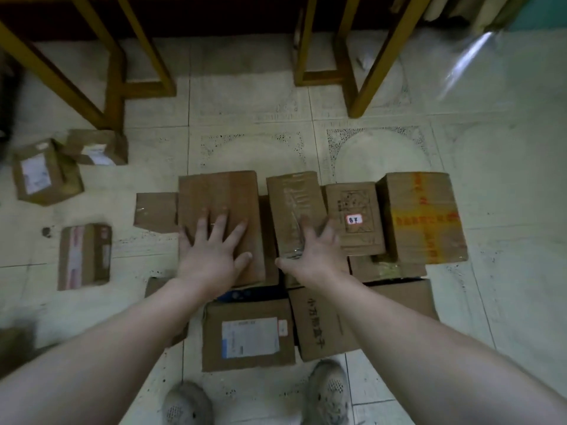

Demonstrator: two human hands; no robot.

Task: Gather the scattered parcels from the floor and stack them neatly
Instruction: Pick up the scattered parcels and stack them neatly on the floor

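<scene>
Three loose parcels [84, 256] lie on the floor [245, 142], well left of the stack, so nearer the left hand [211, 256], spread flat on a plain box [221, 191]; the right hand [316, 253] rests open-fingered on a taped box [291, 197].

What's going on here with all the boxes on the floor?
A person stands over a cluster of brown cardboard parcels gathered on the pale tiled floor. The left hand lies flat, fingers spread, on a plain brown cardboard box. The right hand rests with spread fingers on the narrower clear-taped cardboard box beside it. Three small labelled cardboard boxes lie apart on the floor to the left, not yet gathered.
</scene>
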